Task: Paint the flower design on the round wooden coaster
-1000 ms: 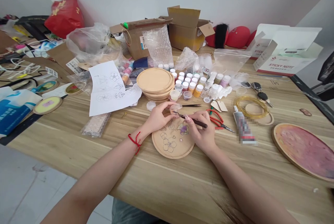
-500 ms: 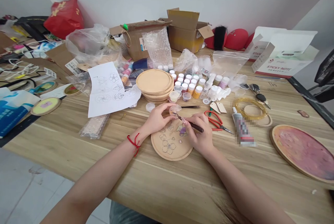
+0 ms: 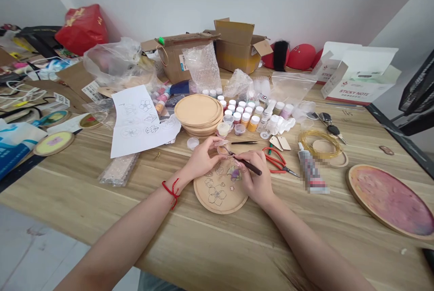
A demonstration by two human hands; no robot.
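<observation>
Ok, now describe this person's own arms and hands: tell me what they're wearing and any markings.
Both forearms are bare, with no sleeves or gloves. A red string bracelet with loose ends sits on the left wrist. The left hand and right hand show no rings or gloves, and the right forearm has no band.

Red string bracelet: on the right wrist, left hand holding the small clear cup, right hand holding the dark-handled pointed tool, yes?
No: the red string bracelet is on the left wrist, as the head view shows. The rest stands: the left hand holds the small clear cup, and the right hand holds the dark-handled pointed tool.
</observation>
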